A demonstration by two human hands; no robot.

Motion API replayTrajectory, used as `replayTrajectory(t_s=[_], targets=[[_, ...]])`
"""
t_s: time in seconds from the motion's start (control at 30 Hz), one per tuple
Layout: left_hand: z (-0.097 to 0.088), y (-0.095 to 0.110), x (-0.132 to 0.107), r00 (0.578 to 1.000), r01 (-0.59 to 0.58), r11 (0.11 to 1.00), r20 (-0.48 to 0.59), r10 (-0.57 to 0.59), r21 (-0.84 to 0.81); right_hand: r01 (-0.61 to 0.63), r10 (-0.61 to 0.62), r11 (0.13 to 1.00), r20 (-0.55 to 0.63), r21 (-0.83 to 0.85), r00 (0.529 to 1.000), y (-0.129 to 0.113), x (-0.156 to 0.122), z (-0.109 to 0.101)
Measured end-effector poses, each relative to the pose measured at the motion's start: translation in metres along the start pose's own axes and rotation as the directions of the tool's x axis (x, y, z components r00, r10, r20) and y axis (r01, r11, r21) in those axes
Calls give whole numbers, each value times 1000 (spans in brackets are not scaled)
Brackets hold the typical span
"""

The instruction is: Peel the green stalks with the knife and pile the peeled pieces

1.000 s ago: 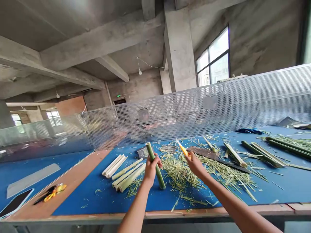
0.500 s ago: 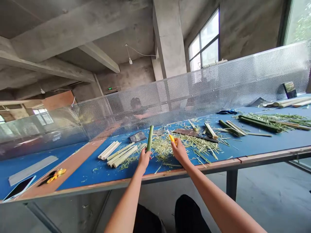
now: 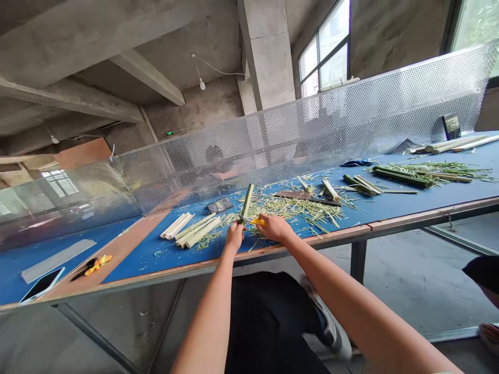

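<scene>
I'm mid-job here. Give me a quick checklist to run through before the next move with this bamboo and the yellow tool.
1. Left hand gripping the green bamboo stalk: ok.
2. Right hand holding the yellow tool: ok.
3. Tool tip contacting the stalk: cannot tell, the hands are too close and the view too small.
4. Tool's cutting edge sound: cannot tell, too small to see.
5. Pale strips set apart from both hands: ok.
6. Work area free of debris: not ok, loose shavings lie just beyond the hands.
</scene>
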State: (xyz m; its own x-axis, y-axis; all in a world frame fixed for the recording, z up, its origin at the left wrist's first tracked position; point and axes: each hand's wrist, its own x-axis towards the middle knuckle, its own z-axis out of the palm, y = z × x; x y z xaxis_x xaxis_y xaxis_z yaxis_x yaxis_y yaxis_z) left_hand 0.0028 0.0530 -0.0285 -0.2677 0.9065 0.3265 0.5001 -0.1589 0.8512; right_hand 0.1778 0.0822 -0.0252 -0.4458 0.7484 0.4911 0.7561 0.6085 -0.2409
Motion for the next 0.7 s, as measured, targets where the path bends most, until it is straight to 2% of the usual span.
replayTrajectory(t_s=[0.13, 0.23, 0.33, 0.5, 0.57, 0.7], targets=[[-1, 0, -2, 998, -50, 998, 38, 48, 30, 6, -4, 1000, 67, -29, 998, -2, 0, 0], [-1, 2, -5, 996, -90, 987, 9, 90, 134, -2, 5, 998, 48, -63, 999, -2, -2, 1], [0, 5, -7, 994, -112, 976, 22, 110, 185, -19, 21, 996, 18, -87, 1000, -1, -5, 1], [0, 8, -10, 996, -90, 964, 17, 88, 249, -111, 112, 987, 5, -114, 994, -4, -7, 0], [0, 7, -11, 996, -91, 964, -2, 94, 249, -116, 117, 988, 3, -107, 993, -5, -7, -1], [0, 5, -10, 994, -100, 979, -19, 105, 180, -39, 44, 992, 38, -120, 998, -6, -7, -1]])
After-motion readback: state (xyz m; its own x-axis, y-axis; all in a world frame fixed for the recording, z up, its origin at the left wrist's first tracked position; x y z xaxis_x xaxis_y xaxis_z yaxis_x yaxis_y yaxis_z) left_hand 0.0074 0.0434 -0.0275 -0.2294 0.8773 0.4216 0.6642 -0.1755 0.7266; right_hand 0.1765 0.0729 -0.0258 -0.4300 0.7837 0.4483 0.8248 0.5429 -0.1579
